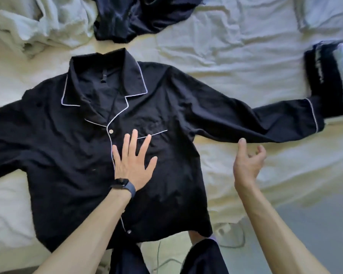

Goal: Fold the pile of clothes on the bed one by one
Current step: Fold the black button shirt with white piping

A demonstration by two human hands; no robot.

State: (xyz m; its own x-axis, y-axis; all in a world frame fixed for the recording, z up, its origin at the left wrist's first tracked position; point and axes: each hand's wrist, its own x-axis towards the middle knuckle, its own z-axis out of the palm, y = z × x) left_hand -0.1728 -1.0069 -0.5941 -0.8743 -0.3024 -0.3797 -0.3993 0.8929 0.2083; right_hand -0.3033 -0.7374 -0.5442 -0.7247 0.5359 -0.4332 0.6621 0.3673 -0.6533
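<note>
Where shirt (77, 155) lay: face-up, flat on bed (236, 66).
Left hand (133, 161): fingers splayed, pressing its chest.
Right hand (248, 163): loosely curled, empty, just below outstretched sleeve (246, 119).
Risk: sleeve pulled across could drag body askew if the palm lifted; fabric might bunch underneath.
Heap (139, 18): 1 dark pile beyond collar (107, 76).
</note>
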